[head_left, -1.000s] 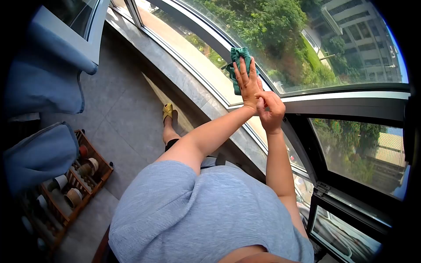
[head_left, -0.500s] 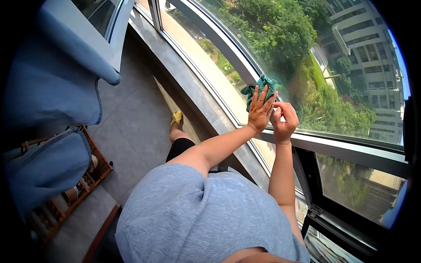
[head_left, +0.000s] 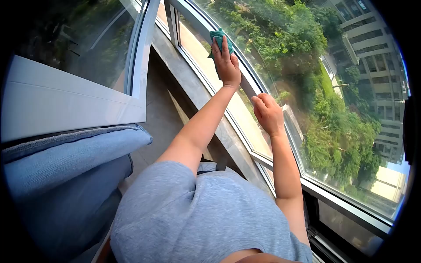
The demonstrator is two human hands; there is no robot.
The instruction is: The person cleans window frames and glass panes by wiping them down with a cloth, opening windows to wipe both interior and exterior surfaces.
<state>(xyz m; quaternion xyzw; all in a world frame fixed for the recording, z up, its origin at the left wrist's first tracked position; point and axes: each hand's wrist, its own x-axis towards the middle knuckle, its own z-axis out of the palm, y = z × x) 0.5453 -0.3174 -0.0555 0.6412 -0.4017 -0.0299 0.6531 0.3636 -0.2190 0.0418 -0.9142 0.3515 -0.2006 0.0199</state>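
Observation:
My left hand (head_left: 227, 65) presses a crumpled green cloth (head_left: 220, 38) against the silver window frame (head_left: 199, 27), upper centre. Its fingers lie extended over the cloth, which shows around the fingertips and along the hand's left side. Lower and to the right, my right hand (head_left: 267, 113) is curled into a loose fist beside the same frame, at the lower edge of the large glass pane (head_left: 289, 57). Nothing shows in that fist. The two hands are apart.
At the left an open window sash (head_left: 74, 94) juts in, with blue fabric (head_left: 74, 162) below it. A grey sill (head_left: 184, 70) runs diagonally beneath the windows, beside the tiled floor (head_left: 151, 103). A dark-framed window (head_left: 346, 223) is at lower right. Trees and a building show through the glass.
My left hand and the cloth have moved up and left along the frame, away from my right hand. The view has shifted; the sash fills more of the left and the wooden rack is out of view.

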